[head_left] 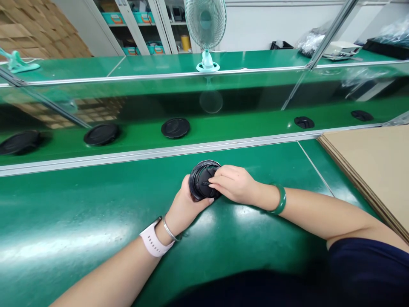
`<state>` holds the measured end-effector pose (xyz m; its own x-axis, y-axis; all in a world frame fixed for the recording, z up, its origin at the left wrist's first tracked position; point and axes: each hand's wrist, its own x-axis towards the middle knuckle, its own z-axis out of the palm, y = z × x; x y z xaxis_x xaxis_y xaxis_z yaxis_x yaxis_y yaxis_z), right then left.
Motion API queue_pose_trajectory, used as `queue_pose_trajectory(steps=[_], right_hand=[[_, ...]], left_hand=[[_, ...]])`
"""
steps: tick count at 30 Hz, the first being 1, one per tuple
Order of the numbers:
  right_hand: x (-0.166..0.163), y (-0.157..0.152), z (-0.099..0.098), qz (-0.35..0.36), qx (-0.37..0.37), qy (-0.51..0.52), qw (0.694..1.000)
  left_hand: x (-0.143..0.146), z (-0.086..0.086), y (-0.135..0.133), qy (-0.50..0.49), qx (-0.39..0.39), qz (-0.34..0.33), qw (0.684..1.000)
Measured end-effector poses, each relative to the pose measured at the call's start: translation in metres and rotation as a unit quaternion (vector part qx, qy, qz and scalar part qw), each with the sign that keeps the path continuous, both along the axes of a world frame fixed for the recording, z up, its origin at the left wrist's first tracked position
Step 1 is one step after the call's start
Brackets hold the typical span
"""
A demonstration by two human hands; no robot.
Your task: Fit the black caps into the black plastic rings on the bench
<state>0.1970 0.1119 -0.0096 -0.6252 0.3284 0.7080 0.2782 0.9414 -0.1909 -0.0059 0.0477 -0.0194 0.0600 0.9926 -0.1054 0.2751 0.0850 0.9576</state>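
Note:
A round black plastic part (201, 179) is held tilted above the green worktable (96, 213). My left hand (185, 207) cups it from below and the left, fingers wrapped round its rim. My right hand (234, 183) lies over its right side, fingertips pressed onto its face. A pale watch and a thin bangle are on my left wrist, a green bangle on my right.
Several black round parts (175, 127) lie on the green conveyor belt (239, 123) beyond a metal rail. A stack of brown cardboard sheets (377, 170) lies at the right. A small fan (206, 25) stands on the far shelf.

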Motion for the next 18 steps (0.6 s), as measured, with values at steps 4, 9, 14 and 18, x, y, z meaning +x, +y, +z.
queue_pose_trajectory(steps=[4, 9, 14, 18], right_hand=[[0.0035, 0.0014, 0.0001, 0.012, 0.063, -0.021, 0.998], [0.0025, 0.0037, -0.0015, 0.0, 0.08, -0.056, 0.995], [-0.002, 0.0049, -0.0036, -0.01, 0.006, -0.085, 0.996], [-0.0022, 0.005, -0.0028, -0.01, -0.029, -0.095, 0.995]], left_hand=[[0.0019, 0.0015, -0.0004, -0.036, -0.026, -0.011, 0.999], [0.0023, -0.0023, -0.0007, -0.059, -0.044, -0.008, 0.997], [0.0033, -0.0043, -0.0001, -0.06, -0.054, 0.002, 0.997], [0.0037, -0.0041, -0.0013, -0.07, -0.05, 0.001, 0.996]])
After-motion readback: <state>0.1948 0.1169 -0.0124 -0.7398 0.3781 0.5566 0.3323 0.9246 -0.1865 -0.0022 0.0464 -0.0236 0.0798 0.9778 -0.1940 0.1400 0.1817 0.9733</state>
